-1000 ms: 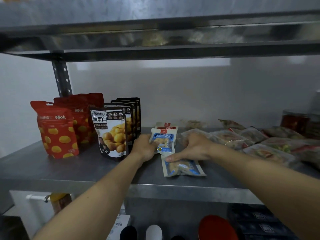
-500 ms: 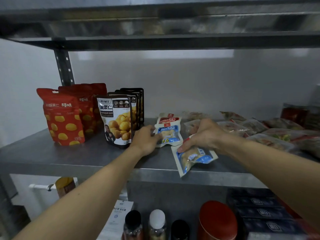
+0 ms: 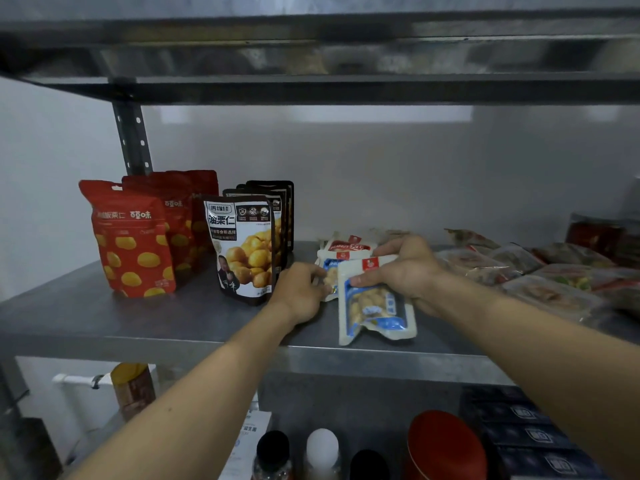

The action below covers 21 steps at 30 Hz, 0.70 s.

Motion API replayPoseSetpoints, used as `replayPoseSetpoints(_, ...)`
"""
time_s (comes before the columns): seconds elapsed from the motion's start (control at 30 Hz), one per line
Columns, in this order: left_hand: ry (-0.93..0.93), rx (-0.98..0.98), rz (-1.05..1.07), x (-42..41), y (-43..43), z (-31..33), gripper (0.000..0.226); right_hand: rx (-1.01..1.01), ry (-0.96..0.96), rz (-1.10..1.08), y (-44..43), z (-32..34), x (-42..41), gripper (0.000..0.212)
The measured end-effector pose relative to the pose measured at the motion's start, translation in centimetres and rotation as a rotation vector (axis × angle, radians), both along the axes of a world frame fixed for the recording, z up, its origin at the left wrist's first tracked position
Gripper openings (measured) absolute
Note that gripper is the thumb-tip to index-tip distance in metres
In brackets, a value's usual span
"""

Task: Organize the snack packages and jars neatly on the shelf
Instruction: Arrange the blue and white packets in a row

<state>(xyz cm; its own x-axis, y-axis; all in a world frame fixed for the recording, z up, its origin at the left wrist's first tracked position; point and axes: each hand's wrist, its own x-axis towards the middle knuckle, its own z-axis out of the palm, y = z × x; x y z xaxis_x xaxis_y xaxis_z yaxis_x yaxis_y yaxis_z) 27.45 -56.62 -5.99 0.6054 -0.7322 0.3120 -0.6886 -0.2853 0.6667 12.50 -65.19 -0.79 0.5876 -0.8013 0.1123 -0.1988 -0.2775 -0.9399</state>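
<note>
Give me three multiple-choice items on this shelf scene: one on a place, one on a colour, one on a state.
1. Where do the red stand-up pouches with yellow spots stand?
A. At the far right
B. At the left end of the grey metal shelf
C. On the floor

2. What colours is the flat plastic snack packet that the right hand grips?
A. Green and gold
B. All black
C. White and blue

3. How are the black-and-white pouches printed with chestnuts set?
A. Upright, one behind another
B. Lying flat
C. Hung from hooks

Key:
1. B: they stand near the upright post on the left.
2. C: its white film carries a blue panel.
3. A: each stands on its base in a row running back.
</note>
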Motion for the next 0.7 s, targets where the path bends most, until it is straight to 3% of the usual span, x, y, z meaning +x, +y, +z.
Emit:
replayPoseSetpoints(0.07, 0.069, -0.073, -0.023, 0.1, 0.2, -0.1, 0.022, 0.036, -0.043, 0.023, 0.6, -0.9, 1.5, 0.054)
replayPoseSetpoints(0.2, 0.08, -0.102, 0.085, 0.2, 0.1, 0.3, 0.038, 0.006, -0.109, 0.057, 0.8, -2.4, 3.3, 0.05)
replayPoseSetpoints(0.33, 0.096, -0.069, 0.065, -0.7, 0.2, 0.7, 0.036, -0.213, 0.017, 0.051, 0.5, -2.5, 3.1, 0.035)
replayPoseSetpoints(0.4, 0.147, -0.092, 0.045, -1.0, 0.1, 0.9, 0.04, -0.313, 0.035, -0.013, -0.1, -2.8, 3.1, 0.041)
replayPoseSetpoints(0.47, 0.17, -0.102, 0.025, -1.0, 0.0, 1.0, 0.041, -0.32, 0.03, -0.044, -0.7, -3.1, 3.2, 0.05)
replayPoseSetpoints(0.57, 0.259, -0.129, -0.022, -0.6, -0.7, 1.3, 0.041, -0.288, 0.019, -0.025, -1.3, -3.5, 3.5, 0.031)
replayPoseSetpoints(0.7, 0.404, -0.141, -0.051, -0.2, -1.6, 1.7, 0.051, -0.25, -0.008, -0.055, -1.9, -3.5, 3.9, 0.022)
